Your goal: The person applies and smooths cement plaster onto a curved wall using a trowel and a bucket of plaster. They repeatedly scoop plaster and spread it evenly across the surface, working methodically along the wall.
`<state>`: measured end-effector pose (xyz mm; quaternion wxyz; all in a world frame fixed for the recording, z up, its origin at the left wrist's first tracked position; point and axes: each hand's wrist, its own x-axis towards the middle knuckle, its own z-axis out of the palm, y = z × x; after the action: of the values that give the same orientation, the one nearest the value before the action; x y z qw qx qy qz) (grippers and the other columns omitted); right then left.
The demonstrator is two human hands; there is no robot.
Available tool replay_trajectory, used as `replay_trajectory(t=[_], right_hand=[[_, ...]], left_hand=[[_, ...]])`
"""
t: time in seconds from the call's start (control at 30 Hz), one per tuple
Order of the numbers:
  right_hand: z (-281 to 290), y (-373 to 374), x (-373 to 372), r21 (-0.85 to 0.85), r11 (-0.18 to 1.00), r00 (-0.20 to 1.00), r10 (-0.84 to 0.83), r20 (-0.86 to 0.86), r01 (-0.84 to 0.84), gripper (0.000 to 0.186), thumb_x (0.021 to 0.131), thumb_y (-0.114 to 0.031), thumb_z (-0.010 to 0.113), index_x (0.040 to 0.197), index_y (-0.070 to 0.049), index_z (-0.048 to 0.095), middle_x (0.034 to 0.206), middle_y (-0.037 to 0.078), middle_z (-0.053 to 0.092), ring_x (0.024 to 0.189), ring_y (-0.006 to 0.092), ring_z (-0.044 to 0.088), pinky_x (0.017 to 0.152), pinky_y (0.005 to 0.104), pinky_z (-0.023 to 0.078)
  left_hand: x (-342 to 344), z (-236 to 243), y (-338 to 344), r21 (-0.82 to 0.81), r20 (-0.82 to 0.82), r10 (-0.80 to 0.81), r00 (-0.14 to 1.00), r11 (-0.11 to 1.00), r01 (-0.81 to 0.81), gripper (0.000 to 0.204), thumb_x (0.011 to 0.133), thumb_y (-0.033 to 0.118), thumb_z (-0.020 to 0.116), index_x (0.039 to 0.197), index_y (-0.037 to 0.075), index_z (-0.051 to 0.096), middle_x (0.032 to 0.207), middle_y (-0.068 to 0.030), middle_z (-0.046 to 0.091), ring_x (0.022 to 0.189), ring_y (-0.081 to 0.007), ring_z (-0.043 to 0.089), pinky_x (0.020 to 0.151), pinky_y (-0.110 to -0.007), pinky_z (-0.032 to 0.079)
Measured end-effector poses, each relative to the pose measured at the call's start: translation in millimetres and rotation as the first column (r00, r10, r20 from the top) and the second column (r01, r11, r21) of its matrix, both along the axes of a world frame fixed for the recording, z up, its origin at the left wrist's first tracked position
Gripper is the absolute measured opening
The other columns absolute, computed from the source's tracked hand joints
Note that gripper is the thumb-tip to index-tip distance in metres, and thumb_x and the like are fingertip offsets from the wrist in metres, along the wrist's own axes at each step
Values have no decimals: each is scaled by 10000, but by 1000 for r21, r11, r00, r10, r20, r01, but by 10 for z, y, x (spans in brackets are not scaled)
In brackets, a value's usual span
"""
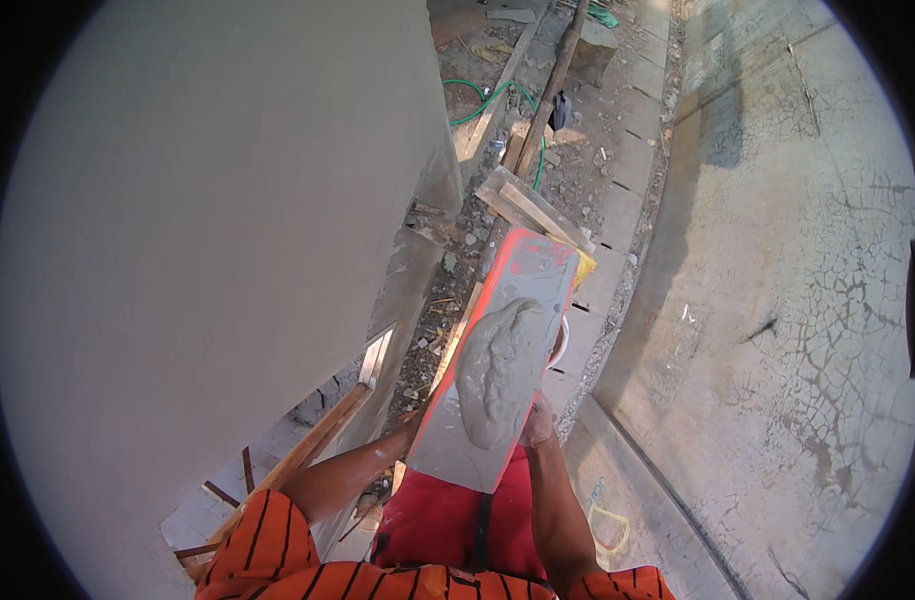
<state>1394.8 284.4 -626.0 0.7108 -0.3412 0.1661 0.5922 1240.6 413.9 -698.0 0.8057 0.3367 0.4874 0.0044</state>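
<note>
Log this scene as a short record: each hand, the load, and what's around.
Left hand: hidden; its forearm reaches the board's left edge
Right hand: at the board's right edge, fingers not clearly visible
Board: flat, orange-edged, smeared grey
Load: heap of grey paste on the board
Left side: smooth grey wall
Right side: cracked concrete
Ahead: green hose

From your head, your wide fisheye camera looks steeply down past the front of your shirt (pixel 253 545) and faces forward over the board (pixel 538 275), which sits close below, near mid-view. Left of the board, a wall (pixel 208 220) looms near; beyond and right of it, ground (pixel 588 185) and concrete (pixel 758 330) lie farther off.
</note>
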Motion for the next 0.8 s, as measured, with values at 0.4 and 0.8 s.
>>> replay_trajectory(t=[0.4, 0.8], right_hand=[[3234, 1492, -199, 626, 776, 998, 45, 54, -68, 491, 953, -320, 426, 1350, -34, 394, 1294, 123, 505, 1116, 253, 552, 924, 405, 475], [6279, 2839, -382, 957, 282, 981, -194, -17, 72, 410, 982, -343, 340, 1275, -82, 459, 1185, 92, 545, 1077, 234, 555, 825, 364, 523]], left_hand=[[17, 3717, 864, 308, 432, 102, 896, 917, -253, 513, 968, 397, 380, 1262, -16, 460, 1067, -188, 621, 862, -292, 659, 742, -381, 568], [-1697, 5503, 630, 473, 642, 321, 696, 549, -689, 515, 973, 416, 362, 1183, -28, 517, 888, -186, 661, 717, -290, 678, 610, -384, 582]])
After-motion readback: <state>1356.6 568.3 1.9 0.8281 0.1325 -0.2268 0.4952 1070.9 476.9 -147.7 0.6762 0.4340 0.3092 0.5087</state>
